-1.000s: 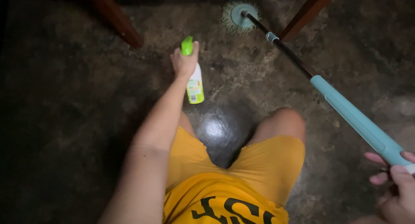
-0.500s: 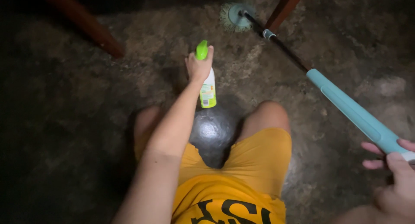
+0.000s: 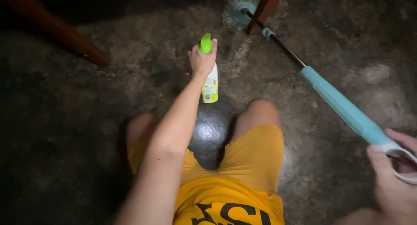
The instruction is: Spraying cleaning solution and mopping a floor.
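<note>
Left hand (image 3: 202, 60) clenched round spray bottle (image 3: 210, 84); right hand (image 3: 393, 181) wrapped round mop handle (image 3: 343, 107).

Left hand (image 3: 202, 60) with the spray bottle (image 3: 210, 79) raised farther forward over the floor, mop head (image 3: 236, 12) now partly behind the wooden leg (image 3: 264, 8), right hand (image 3: 391, 177) shifted up the mop handle (image 3: 343, 105)

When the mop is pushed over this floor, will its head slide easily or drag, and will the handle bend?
The mop head looks like a round fringe of soft strands, so it probably drags and flattens on the rough floor. It sits against a wooden leg, which may catch it. The pole looks straight and rigid in the right hand.
</note>
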